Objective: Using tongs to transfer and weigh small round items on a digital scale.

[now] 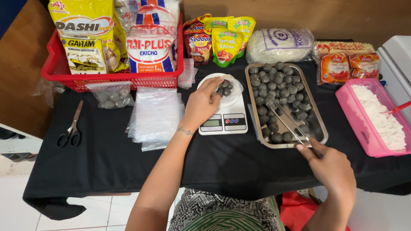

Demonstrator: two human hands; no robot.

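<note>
Meatballs (280, 92) in tray (319, 130); yellow packs (87, 36) back-left.

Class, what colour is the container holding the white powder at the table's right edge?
The container is pink, with a red spoon handle in it; the head view shows it.

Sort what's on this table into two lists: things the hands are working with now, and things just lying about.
In use:
left hand on the clear bag of dark balls
kitchen scale under it
right hand holding metal tongs
steel tray of dark balls

Lying about:
scissors
stack of empty plastic bags
filled bag
red basket
sauce pouches
noodle packet
pink tub
</note>
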